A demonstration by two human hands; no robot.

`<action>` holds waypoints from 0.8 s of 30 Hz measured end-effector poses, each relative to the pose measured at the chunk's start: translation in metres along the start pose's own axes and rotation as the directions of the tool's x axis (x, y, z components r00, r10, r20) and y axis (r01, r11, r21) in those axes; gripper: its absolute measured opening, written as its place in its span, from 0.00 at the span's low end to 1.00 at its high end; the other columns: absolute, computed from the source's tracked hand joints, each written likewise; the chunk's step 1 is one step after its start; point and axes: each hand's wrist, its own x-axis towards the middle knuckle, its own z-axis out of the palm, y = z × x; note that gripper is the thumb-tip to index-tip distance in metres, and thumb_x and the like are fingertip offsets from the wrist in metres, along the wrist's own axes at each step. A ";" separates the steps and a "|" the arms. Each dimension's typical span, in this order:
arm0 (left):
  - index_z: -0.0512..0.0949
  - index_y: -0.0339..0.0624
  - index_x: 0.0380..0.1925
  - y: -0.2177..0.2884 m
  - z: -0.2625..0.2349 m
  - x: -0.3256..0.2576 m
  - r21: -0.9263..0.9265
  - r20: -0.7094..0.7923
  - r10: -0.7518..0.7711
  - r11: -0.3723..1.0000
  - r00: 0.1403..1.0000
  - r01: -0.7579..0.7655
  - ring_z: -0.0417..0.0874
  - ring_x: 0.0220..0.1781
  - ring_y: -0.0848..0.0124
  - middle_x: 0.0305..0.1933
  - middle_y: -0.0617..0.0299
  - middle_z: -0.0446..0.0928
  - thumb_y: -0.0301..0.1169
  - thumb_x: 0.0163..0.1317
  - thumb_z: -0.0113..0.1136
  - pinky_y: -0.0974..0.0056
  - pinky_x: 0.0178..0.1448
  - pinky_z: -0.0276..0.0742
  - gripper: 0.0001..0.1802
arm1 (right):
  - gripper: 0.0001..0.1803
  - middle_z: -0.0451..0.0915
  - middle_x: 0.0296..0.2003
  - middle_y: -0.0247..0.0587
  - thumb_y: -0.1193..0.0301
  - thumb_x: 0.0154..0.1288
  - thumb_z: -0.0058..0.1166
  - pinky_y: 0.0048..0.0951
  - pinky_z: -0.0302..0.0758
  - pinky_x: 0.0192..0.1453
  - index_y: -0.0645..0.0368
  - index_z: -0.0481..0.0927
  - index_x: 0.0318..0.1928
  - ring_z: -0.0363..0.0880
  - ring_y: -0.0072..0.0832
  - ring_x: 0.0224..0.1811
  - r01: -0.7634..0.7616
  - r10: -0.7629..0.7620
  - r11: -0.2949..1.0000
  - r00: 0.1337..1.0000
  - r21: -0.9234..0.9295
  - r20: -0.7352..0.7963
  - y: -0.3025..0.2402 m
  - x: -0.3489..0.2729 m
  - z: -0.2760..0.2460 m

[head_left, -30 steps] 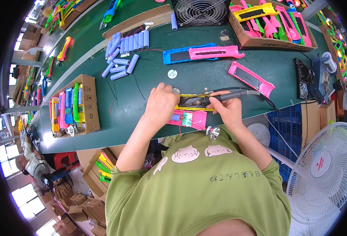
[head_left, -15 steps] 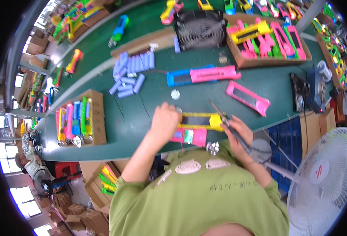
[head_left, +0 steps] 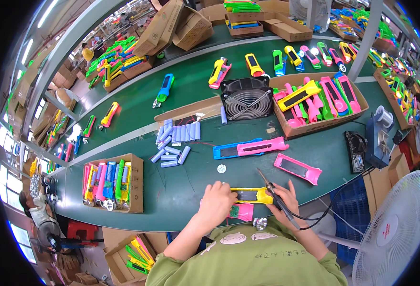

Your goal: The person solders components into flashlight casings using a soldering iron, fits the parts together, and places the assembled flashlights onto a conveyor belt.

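Note:
My left hand (head_left: 218,204) is closed at the left end of a yellow flashlight casing (head_left: 251,195) with a dark panel along its middle; its fingertips are partly hidden. In my right hand (head_left: 286,204) is a soldering iron (head_left: 280,202), its tip pointing up and left over the casing's right end. Just below the yellow casing lies a pink casing (head_left: 242,212) with a small green circuit board in it, partly covered by my left hand. A shiny round reflector (head_left: 260,223) sits at the table edge near my shirt. Beyond my hands lies a white disc (head_left: 222,168).
Purple battery cells (head_left: 177,133) lie in a pile with loose wires. Behind stands a black fan (head_left: 247,99); right of it, a carton (head_left: 325,125) of casings. A carton (head_left: 136,183) of filled casings stands left. Pink casing (head_left: 297,169), solder spool (head_left: 384,117) and white fan (head_left: 394,229) are right.
The view has tilted up, so the table sits lower in the picture and more of the far benches shows. Both hands stay at the yellow casing, the soldering iron still in the right.

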 end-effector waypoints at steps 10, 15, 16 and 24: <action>0.80 0.44 0.31 0.021 0.048 -0.019 -0.367 -0.280 0.071 0.914 0.957 -0.175 0.73 0.33 0.67 0.30 0.66 0.74 0.25 0.45 0.59 0.62 0.39 0.66 0.10 | 0.30 0.76 0.44 0.45 0.73 0.45 0.64 0.57 0.47 0.66 0.56 0.65 0.50 0.73 0.37 0.52 -0.031 0.030 0.999 0.999 0.017 0.044 -0.005 -0.002 0.000; 0.79 0.43 0.27 0.029 0.050 -0.027 -0.382 -0.380 0.039 0.903 0.924 -0.195 0.73 0.30 0.65 0.27 0.63 0.73 0.23 0.43 0.58 0.62 0.38 0.66 0.08 | 0.28 0.76 0.45 0.41 0.73 0.43 0.65 0.53 0.49 0.66 0.56 0.69 0.48 0.73 0.36 0.51 0.001 0.000 0.997 1.000 0.074 -0.013 -0.004 -0.012 0.002; 0.79 0.43 0.27 0.029 0.050 -0.025 -0.394 -0.373 0.029 0.900 0.927 -0.187 0.73 0.30 0.65 0.27 0.63 0.73 0.23 0.43 0.58 0.62 0.38 0.66 0.08 | 0.28 0.76 0.45 0.41 0.73 0.43 0.65 0.53 0.49 0.66 0.56 0.69 0.48 0.73 0.36 0.51 -0.008 0.008 0.997 1.000 0.075 -0.001 -0.001 -0.009 0.004; 0.79 0.39 0.24 0.014 0.050 0.003 -0.327 -0.150 -0.159 0.939 0.976 0.102 0.75 0.30 0.55 0.24 0.52 0.72 0.23 0.47 0.54 0.57 0.34 0.71 0.04 | 0.25 0.78 0.41 0.42 0.75 0.45 0.64 0.49 0.59 0.62 0.58 0.70 0.46 0.77 0.36 0.45 0.200 -0.202 0.974 0.979 0.105 0.005 0.003 0.020 -0.002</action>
